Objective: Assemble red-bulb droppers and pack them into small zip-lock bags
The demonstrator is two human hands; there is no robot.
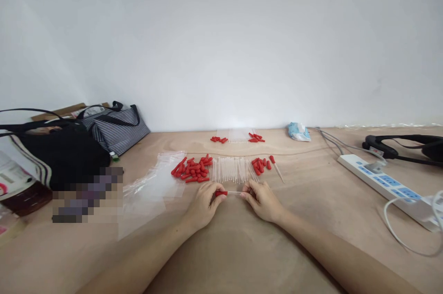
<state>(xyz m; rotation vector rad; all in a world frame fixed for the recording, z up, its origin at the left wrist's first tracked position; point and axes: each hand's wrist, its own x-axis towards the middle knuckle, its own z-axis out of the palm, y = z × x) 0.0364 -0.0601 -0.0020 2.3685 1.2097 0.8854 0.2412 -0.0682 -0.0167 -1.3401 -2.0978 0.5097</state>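
Observation:
My left hand [206, 201] pinches a red rubber bulb [221, 193] near the table's middle. A thin clear tube [235, 192] runs from the bulb to my right hand [261, 199], whose fingertips are closed on its other end. Just beyond my hands lies a row of clear tubes [230, 170]. A heap of red bulbs [194, 169] sits left of the row, and a smaller group of red bulbs [259, 165] lies at its right. Beside that group rests a tube with a red bulb on its end [277, 170].
Clear plastic bags [148, 197] lie at the left. More tubes [237, 135] and red bulbs lie near the wall. Striped [119, 130] and black [65, 151] bags stand far left. At the right are a power strip [387, 188], cables, a blue packet [299, 131] and a black strap [404, 139].

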